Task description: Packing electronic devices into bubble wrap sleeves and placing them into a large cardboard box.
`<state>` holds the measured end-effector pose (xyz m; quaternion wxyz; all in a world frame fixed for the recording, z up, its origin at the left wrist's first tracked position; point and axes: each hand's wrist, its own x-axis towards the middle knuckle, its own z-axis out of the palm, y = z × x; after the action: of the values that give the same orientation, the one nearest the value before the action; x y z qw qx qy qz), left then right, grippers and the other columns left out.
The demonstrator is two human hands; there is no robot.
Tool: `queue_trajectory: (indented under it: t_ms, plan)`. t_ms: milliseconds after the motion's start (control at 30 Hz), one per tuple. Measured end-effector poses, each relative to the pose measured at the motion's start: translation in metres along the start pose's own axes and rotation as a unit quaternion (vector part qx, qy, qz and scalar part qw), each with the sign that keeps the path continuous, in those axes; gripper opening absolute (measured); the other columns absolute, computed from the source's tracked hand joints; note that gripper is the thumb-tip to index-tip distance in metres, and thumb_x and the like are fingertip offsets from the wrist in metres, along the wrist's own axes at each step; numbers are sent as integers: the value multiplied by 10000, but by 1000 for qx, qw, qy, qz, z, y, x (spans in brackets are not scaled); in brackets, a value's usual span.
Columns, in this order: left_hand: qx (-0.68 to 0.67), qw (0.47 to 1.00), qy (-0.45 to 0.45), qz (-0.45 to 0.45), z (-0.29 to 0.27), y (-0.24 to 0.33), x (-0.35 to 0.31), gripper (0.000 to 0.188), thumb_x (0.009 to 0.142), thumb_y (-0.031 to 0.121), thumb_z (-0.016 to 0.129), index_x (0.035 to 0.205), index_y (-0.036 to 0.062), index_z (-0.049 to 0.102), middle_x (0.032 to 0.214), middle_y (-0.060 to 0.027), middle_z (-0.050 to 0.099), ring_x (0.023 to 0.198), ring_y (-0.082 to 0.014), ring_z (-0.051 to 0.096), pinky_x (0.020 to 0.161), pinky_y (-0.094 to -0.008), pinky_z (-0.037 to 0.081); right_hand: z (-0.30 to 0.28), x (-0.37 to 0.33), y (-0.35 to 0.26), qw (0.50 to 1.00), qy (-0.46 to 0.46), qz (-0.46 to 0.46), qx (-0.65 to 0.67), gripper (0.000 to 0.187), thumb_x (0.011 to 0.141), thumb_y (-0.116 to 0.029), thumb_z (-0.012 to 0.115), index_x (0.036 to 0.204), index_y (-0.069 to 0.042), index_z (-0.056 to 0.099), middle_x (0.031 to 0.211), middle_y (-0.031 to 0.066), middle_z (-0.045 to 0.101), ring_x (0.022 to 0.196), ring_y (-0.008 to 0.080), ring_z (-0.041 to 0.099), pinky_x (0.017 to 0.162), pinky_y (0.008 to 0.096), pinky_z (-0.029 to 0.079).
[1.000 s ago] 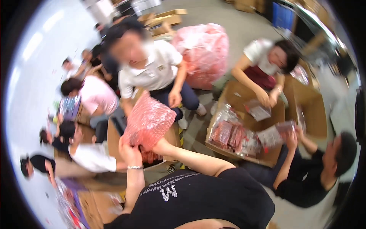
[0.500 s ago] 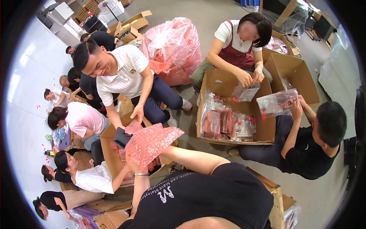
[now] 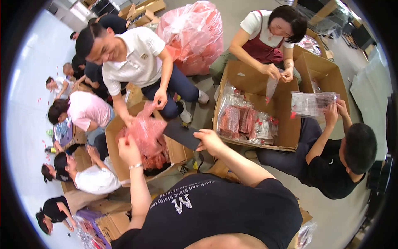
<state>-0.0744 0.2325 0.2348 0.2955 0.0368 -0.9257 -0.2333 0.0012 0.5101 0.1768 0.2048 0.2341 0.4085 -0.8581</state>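
Landmark: I take the near box [image 3: 112, 139], an open carton with pink wrap inside, as my reference from this end.
Left hand: I see the left hand [image 3: 129, 151] over the near box, thumb and fingers clamped on the edge of the pink bubble bag.
Right hand: the right hand [image 3: 209, 142] is to the right of the near box, clamped on one end of the dark slab.
Pink bubble bag: the pink bubble bag [image 3: 147, 133] is above the near box's opening, crumpled and tilted.
Dark slab: the dark slab [image 3: 181, 135] slants over the near box's right side, its far end by the bag; I can't tell whether they touch.
Helper: a person in a white polo [image 3: 132, 58] leans in beyond the near box, both hands at the bag.
Floor: grey floor [image 3: 203, 119] runs to the right of the near box.
Packet box: right of the near box, well apart, the packet box [image 3: 287, 126] holds clear and pink packets; two people [image 3: 338, 159] beside it handle clear packets.
Room: beyond the near box stands a big sack of pink wrap [image 3: 192, 39]; more people [image 3: 89, 110] are at work to its left.
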Motion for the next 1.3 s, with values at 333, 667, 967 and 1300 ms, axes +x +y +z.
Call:
queue_trajectory:
  t_ms: [333,667,967,1300]
  plan:
    - [-116,989,-89,17,42,68,4,158,752,120,596,909,125,581,630,-116,583,576,-284,596,538,-365,470,14,-54,6,977,-26,120,177,159,855,-186,519,862,-27,517,684,57,531,442,126,466,355,206,368]
    - [-104,987,-114,40,22,64,-23,157,752,105,601,906,103,574,675,-125,599,606,-286,606,535,-368,471,12,-51,19,962,39,70,260,180,899,-192,468,933,-18,497,737,83,578,545,173,569,422,215,425]
    - [-96,992,-74,22,35,65,-7,212,784,240,624,701,66,537,599,-137,570,566,-331,582,506,-395,454,3,-81,-1,976,-107,67,176,148,859,-170,508,846,-23,502,651,75,537,454,149,518,356,226,396]
    - [-190,980,-54,18,35,70,20,160,766,209,647,760,70,569,632,-136,590,588,-319,597,527,-384,472,16,-49,-5,932,-65,189,303,147,889,-171,466,879,-28,493,650,77,508,479,117,477,369,187,372]
